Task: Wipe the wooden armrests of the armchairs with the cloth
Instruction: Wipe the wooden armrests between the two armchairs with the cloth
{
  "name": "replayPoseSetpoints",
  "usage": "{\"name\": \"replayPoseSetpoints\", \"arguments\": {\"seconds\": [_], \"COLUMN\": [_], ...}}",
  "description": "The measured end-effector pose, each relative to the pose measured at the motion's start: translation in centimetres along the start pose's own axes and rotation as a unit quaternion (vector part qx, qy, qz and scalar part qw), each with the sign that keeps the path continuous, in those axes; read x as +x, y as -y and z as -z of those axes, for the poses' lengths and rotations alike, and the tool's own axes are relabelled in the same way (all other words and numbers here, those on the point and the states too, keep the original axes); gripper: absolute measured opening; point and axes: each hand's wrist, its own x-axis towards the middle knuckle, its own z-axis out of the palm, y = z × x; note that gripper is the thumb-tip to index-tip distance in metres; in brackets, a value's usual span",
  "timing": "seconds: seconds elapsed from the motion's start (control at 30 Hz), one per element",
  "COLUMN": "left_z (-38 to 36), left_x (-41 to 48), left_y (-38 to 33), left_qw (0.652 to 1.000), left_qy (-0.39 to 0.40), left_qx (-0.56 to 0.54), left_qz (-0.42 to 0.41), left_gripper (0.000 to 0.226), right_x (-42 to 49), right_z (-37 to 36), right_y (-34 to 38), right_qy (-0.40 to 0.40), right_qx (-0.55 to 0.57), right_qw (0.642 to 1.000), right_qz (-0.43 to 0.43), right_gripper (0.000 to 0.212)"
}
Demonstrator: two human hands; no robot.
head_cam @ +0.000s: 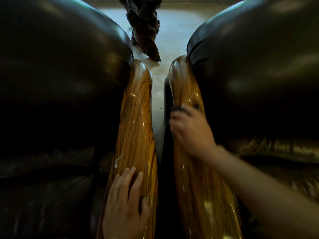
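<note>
Two glossy striped wooden armrests run side by side up the middle of the view. The left armrest (136,114) carries pale smears and drips. My left hand (126,202) lies flat on its near end, fingers apart, holding nothing. On the right armrest (185,87) my right hand (189,130) presses down on a dark cloth (181,109). Only a dark edge of that cloth shows past my fingertips; the rest is hidden under the hand, which is blurred.
Dark leather armchair backs bulge at the left (60,66) and right (255,66). A narrow gap of pale floor (158,104) runs between the armrests. A dark gnarled wooden piece (145,31) stands on the floor beyond them.
</note>
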Motion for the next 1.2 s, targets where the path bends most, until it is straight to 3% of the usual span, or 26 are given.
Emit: {"name": "replayPoseSetpoints", "arguments": {"seconds": [0.1, 0.17, 0.23, 0.37, 0.5, 0.57, 0.67, 0.73, 0.77, 0.87, 0.93, 1.0, 1.13, 1.2], "left_z": [0.0, 0.2, 0.2, 0.5, 0.7, 0.6, 0.3, 0.2, 0.2, 0.1, 0.2, 0.3, 0.4, 0.3], "left_x": [0.1, 0.2, 0.2, 0.4, 0.3, 0.1, 0.3, 0.2, 0.2, 0.3, 0.1, 0.2, -0.1, -0.2], "left_y": [0.1, 0.1, -0.1, -0.3, -0.3, -0.3, 0.1, 0.2, 0.1, -0.2, -0.3, -0.3, -0.7, -0.8], "left_qw": [1.000, 1.000, 1.000, 1.000, 1.000, 1.000, 1.000, 1.000, 1.000, 1.000, 1.000, 0.999, 1.000, 1.000], "left_qy": [-0.007, -0.004, 0.002, 0.008, 0.004, 0.004, 0.001, 0.003, 0.001, -0.007, -0.012, -0.014, -0.012, -0.015], "left_qx": [-0.001, 0.001, 0.005, 0.012, 0.002, -0.002, 0.005, 0.013, 0.010, 0.017, 0.026, 0.033, 0.026, 0.023], "left_qz": [-0.007, -0.007, -0.007, -0.010, -0.006, -0.007, -0.014, -0.014, -0.012, -0.010, -0.010, -0.005, 0.003, -0.003], "left_gripper": [0.066, 0.065, 0.062, 0.061, 0.059, 0.059, 0.061, 0.062, 0.062, 0.060, 0.059, 0.060, 0.060, 0.060], "right_x": [-10.3, -10.9, -6.5, 3.7, 0.2, -6.9, -17.0, -17.3, -15.2, -5.6, 0.1, 2.5, -3.6, -11.1], "right_z": [-0.3, -0.5, -0.4, 0.4, 0.0, -0.3, -0.9, -1.2, -1.0, -0.5, 0.1, -0.3, -0.5, -0.5], "right_y": [2.7, 1.7, 0.4, -3.2, -2.1, 0.9, 4.4, 3.3, 2.5, -0.3, -2.0, -2.5, -2.0, -0.4], "right_qy": [0.082, 0.072, 0.039, 0.007, -0.013, -0.011, 0.084, 0.109, 0.099, 0.016, -0.005, -0.007, -0.074, -0.080], "right_qx": [0.059, 0.096, 0.082, 0.077, 0.104, 0.109, 0.066, 0.054, 0.047, 0.060, 0.079, 0.084, 0.165, 0.158], "right_qw": [0.988, 0.982, 0.992, 0.988, 0.983, 0.988, 0.989, 0.973, 0.973, 0.997, 0.993, 0.985, 0.954, 0.957], "right_qz": [0.116, 0.144, 0.092, -0.136, -0.153, -0.111, 0.103, 0.196, 0.202, 0.049, -0.086, -0.147, -0.241, -0.231], "right_gripper": [0.018, 0.015, 0.017, 0.044, 0.046, 0.044, 0.037, 0.031, 0.030, 0.032, 0.036, 0.039, 0.041, 0.041]}}
